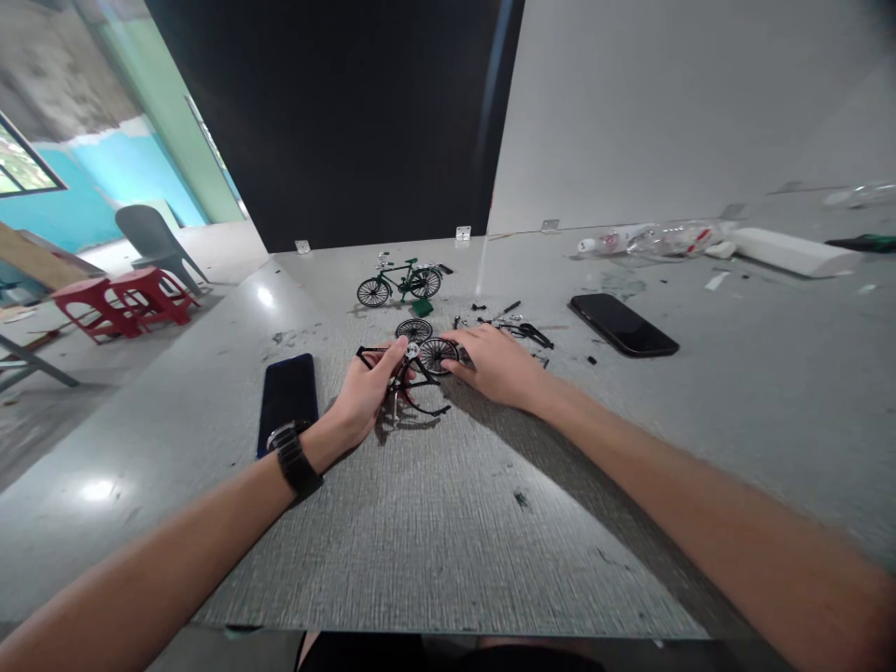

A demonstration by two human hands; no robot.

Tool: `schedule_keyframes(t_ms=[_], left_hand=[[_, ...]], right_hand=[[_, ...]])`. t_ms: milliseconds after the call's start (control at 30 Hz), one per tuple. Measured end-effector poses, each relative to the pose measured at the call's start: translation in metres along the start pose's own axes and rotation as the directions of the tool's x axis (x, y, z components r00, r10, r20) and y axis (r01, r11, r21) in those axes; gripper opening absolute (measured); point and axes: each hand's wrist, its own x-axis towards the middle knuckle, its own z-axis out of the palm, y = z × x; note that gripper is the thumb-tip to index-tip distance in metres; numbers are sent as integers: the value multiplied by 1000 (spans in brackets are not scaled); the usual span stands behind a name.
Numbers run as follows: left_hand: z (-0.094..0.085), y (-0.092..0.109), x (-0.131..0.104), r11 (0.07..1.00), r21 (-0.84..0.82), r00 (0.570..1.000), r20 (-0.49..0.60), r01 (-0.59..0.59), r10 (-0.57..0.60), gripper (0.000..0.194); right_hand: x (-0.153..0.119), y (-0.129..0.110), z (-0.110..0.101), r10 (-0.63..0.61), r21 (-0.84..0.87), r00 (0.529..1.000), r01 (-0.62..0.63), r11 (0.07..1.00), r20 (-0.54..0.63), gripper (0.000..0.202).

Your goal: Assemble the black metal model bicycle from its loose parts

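My left hand [370, 385] is closed around a black model bicycle frame [418, 383], its thumb pressed near a silver disc-like part. The fork end of the frame points toward the right. Thumb and fingers of my right hand [494, 364] pinch the edge of a small black spoked wheel [438, 356] beside the frame. Just behind, a second spoked wheel [413, 330] lies close to the frame. Loose small black and silver parts [522, 329] lie beyond my right hand, which partly hides them. Farther back stands an assembled green model bicycle [401, 280], with a small green piece [422, 307] in front of it.
One dark phone [288, 397] lies by my left wrist, another phone [623, 324] to the right. Clear plastic bottles [658, 240] and a white box-like block [794, 252] lie at the back right. A black panel [343, 121] rises behind the table. Red stools [126, 301] stand on the floor at left.
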Motion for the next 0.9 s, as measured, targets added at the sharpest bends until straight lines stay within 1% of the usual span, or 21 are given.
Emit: schedule_keyframes(t_ms=[167,267,300,367,433,467,533,567,633,700,800,900], left_hand=[[0,0,-1,1000,-8,1000,2,2,-2,37],[0,1,-2,1000,-5,1000,4,15,-15,37],[0,2,-2,1000,-1,1000,4,25,-25,37],[0,3,-3,999,3,999,-3,36,-36,37],[-1,3,-3,999,4,999,-10,41,-41,37],[-1,3,-3,999,4,999,-13,43,-43,38],[-1,3,-3,999,3,999,-12,46,-46,39],[-1,3,-3,999,0,999,-8,46,-46,39],[-1,3,-4,999,-3,999,-2,42,-42,40],[-1,3,-3,999,2,999,-4,40,-40,40],[-2,2,-3,999,17,999,-9,44,-44,40],[-3,1,-2,999,10,999,11,34,-34,39]], right_hand=[[0,-3,-2,-35,6,999,35,999,4,41],[1,1,-11,-23,-2,999,23,1000,-24,38],[1,5,-15,-1,-7,999,1,1000,-47,38],[1,16,-25,80,-21,992,-83,996,-102,39],[1,30,-34,186,-68,965,-202,977,-185,41],[0,38,-37,215,-80,954,-236,969,-211,42],[0,54,-40,233,-124,945,-265,956,-229,42],[0,61,-40,233,-146,946,-269,952,-224,40],[1,72,-38,206,-168,963,-235,957,-174,36],[2,78,-34,172,-182,974,-197,963,-144,34],[4,79,-28,134,-191,985,-153,970,-110,31],[5,77,-24,114,-164,990,-126,978,-78,30]])
